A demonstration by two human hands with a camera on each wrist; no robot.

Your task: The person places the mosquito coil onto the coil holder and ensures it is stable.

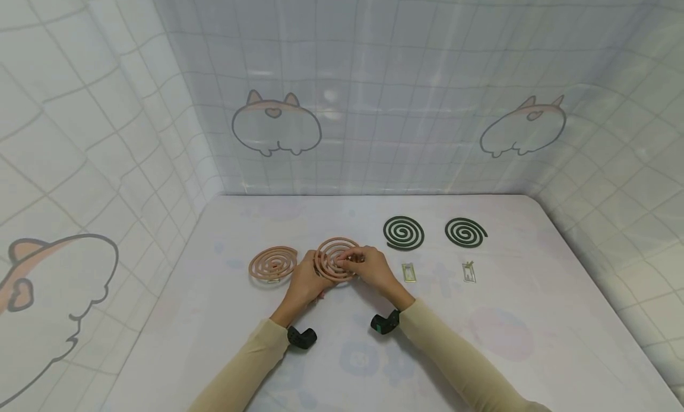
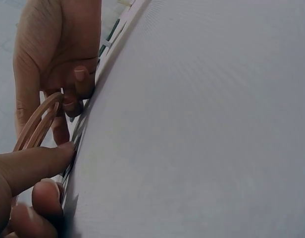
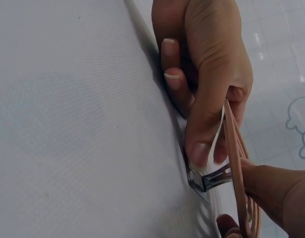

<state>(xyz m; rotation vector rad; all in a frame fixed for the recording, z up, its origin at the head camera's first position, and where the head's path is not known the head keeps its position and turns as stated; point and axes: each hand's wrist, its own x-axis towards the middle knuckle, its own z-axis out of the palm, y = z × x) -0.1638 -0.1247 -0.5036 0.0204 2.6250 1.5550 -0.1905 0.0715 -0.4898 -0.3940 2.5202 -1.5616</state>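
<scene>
A brown mosquito coil (image 1: 327, 250) is held up between the two hands, tilted towards the head camera. The left hand (image 1: 306, 279) pinches a small metal coil stand (image 3: 197, 180) beneath it; the thumb lies on the stand's base in the right wrist view. From that base a raised metal prong reaches to the coil's inner side. At the coil's middle, the right hand (image 1: 374, 269) pinches it with thumb and fingers. To the left, a second brown coil (image 1: 271, 263) sits on its own stand (image 1: 274, 280), slightly raised over the table.
Two green mosquito coils (image 1: 403, 233) lie flat at the back right of the white table (image 1: 342, 376). In front of them lie two metal stands (image 1: 408, 273), the right one with its prong bent up. Fabric walls with a grid print (image 1: 374, 133) enclose the table's back and sides.
</scene>
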